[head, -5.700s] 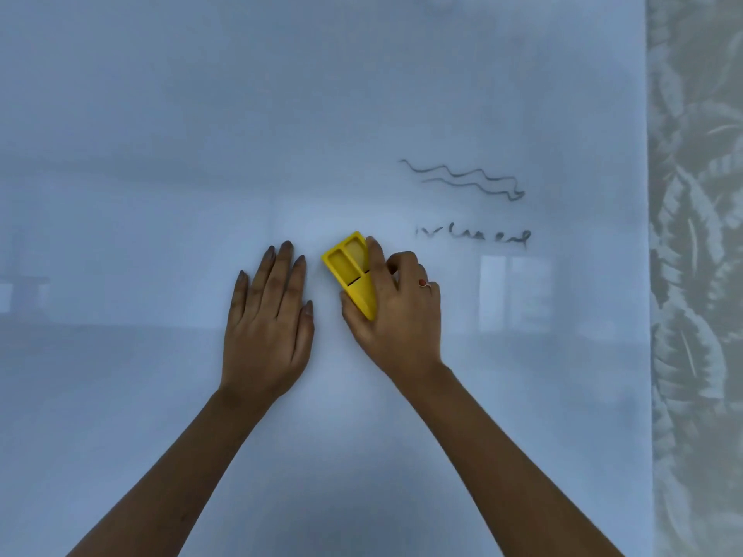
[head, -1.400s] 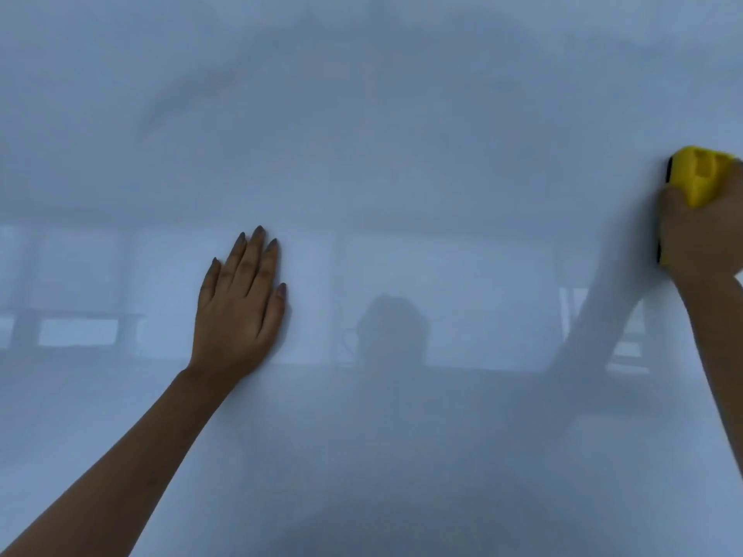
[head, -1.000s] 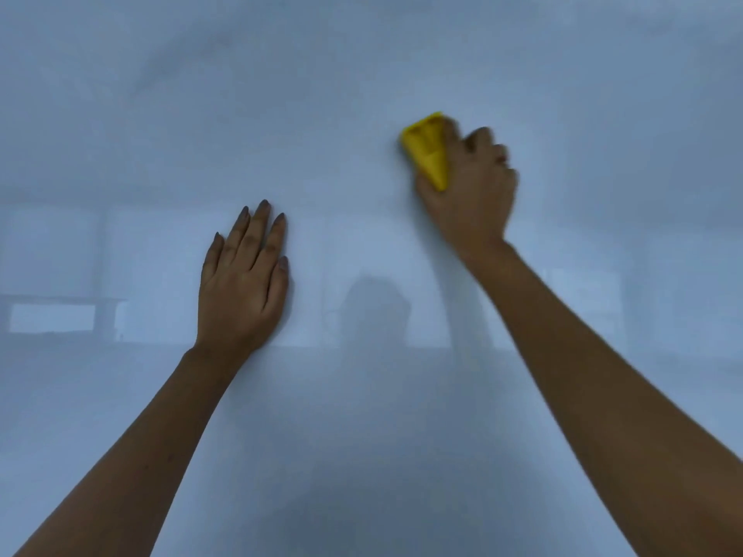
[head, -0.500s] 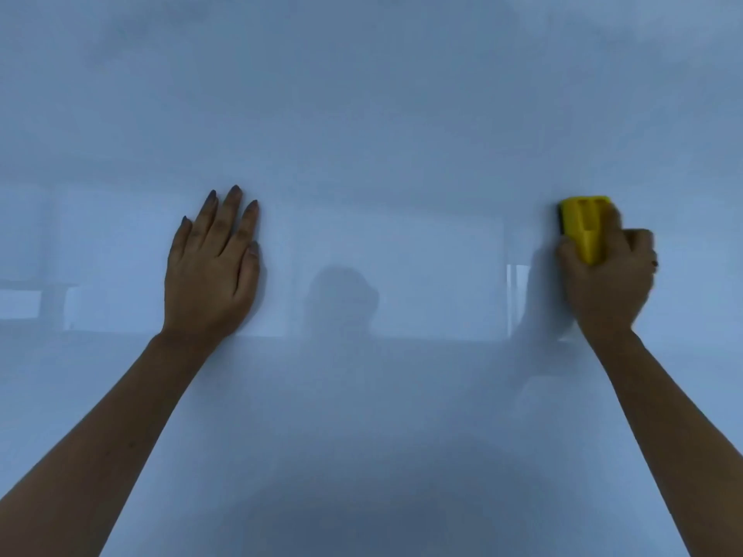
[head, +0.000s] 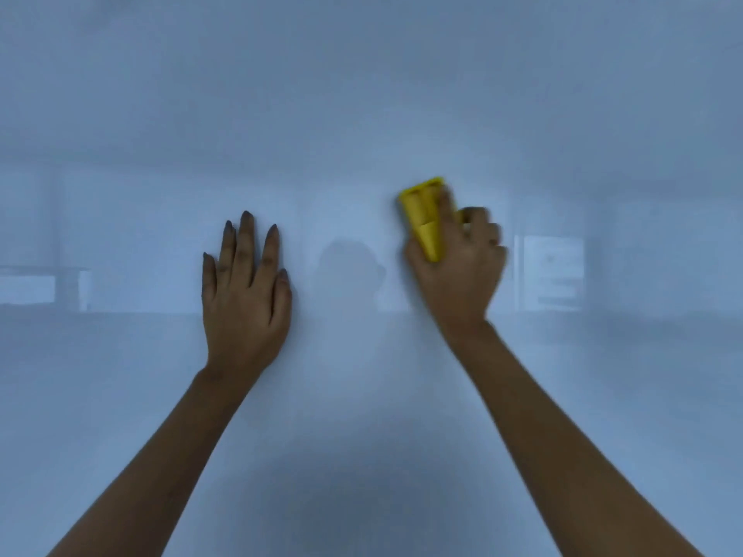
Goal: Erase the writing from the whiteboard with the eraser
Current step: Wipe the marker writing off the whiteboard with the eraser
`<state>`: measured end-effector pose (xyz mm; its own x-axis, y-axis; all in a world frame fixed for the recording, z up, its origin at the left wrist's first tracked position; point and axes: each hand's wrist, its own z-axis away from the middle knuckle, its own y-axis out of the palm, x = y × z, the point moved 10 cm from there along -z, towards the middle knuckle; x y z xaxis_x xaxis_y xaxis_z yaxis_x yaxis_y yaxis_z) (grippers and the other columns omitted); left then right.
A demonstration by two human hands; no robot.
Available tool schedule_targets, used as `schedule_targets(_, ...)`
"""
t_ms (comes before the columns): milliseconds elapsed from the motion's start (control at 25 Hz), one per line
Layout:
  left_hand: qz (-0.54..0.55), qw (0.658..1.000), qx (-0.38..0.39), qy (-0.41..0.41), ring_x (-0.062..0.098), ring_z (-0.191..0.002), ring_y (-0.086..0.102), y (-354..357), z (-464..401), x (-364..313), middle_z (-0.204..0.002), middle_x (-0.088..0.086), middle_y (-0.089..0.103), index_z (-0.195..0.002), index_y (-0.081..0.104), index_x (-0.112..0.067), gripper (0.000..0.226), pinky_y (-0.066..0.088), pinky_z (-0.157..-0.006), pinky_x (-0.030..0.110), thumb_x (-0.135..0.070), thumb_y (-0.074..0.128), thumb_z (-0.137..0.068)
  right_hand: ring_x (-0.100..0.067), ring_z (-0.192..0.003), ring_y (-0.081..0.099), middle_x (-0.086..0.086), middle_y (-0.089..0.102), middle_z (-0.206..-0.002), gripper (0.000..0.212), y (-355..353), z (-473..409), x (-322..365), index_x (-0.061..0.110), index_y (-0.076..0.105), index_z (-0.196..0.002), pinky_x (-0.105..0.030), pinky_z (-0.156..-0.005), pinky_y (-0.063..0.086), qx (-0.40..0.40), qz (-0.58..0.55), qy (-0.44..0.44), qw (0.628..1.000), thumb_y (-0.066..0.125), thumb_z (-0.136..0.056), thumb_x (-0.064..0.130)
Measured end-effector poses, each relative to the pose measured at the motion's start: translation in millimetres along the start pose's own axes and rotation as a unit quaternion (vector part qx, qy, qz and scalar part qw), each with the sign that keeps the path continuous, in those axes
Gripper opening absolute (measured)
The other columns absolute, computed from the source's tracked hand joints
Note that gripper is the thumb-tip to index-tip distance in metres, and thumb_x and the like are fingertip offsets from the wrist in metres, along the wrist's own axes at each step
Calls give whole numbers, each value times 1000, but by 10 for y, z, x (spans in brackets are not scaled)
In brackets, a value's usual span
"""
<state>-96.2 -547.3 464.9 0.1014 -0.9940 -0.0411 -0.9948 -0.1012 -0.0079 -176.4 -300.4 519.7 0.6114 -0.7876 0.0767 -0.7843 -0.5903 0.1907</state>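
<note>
A whiteboard (head: 362,94) fills the whole view, and I see no writing on it. My right hand (head: 458,271) is shut on a yellow eraser (head: 426,219) and presses it against the board a little right of centre; hand and eraser are motion-blurred. My left hand (head: 245,291) lies flat on the board left of centre, fingers apart and pointing up, holding nothing. The two hands are about one hand's width apart.
The glossy board shows faint reflections: bright window-like patches at the right (head: 551,271) and far left (head: 28,289), and a dark head-shaped silhouette (head: 349,271) between my hands. No board edge is in view.
The wavy lines and scribble seen at first are no longer in view. In the last half second my right hand swept the eraser leftward, closer to my left hand, which stayed flat.
</note>
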Motion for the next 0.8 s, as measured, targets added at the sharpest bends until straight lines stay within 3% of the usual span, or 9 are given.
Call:
schedule_targets(160, -22, 1000, -10, 16, 33, -152, 18, 22, 183, -4, -163, 16, 24, -153, 37, -12, 53, 14, -120, 54, -24, 33, -102, -30, -76, 51, -8, 62, -100, 55, 16, 847, 879, 24, 58, -133, -36, -63, 34, 53, -60, -183, 980, 58, -80, 40)
schedule_targets(320, -32, 999, -18, 22, 33, -152, 18, 11, 192, -18, -163, 16, 24, -153, 37, -11, 52, 13, -121, 52, -22, 33, -103, -31, -76, 57, -10, 65, -103, 49, -139, 1225, 428, 25, 58, -132, -37, -65, 40, 53, -75, -220, 971, 59, -85, 40)
schedule_targets(480, -43, 999, -17, 22, 32, -153, 15, 21, 200, -35, -164, 16, 22, -155, 34, -12, 51, 8, -122, 49, -21, 33, -104, -36, -82, 54, -23, 60, -105, 53, -390, 1176, -749, 14, 53, -135, -42, -71, 45, 9, -10, -79, 997, 61, -88, 38)
schedule_targets(640, -52, 998, -17, 25, 32, -153, 14, 23, 206, -44, -164, 16, 21, -156, 30, -12, 52, 8, -123, 48, -22, 33, -105, -39, -94, 52, -25, 54, -108, 60, -504, 906, -1783, 13, 49, -140, -44, -82, 42, -31, 7, 188, 982, 60, -88, 40)
schedule_targets(720, -48, 998, -15, 24, 32, -153, 14, 29, 207, -46, -164, 16, 20, -156, 30, -12, 52, 8, -122, 48, -22, 33, -105, -40, -97, 53, -23, 53, -113, 63, -466, 715, -1843, 15, 47, -142, -45, -82, 43, -38, 21, 276, 960, 55, -87, 45)
schedule_targets(800, -48, 998, -16, 27, 32, -153, 14, 28, 209, -40, -164, 16, 20, -156, 30, -12, 52, 9, -122, 50, -22, 34, -105, -41, -95, 55, -23, 55, -112, 65, -363, 486, -1530, 15, 48, -141, -46, -76, 45, -33, 46, 265, 963, 52, -85, 48)
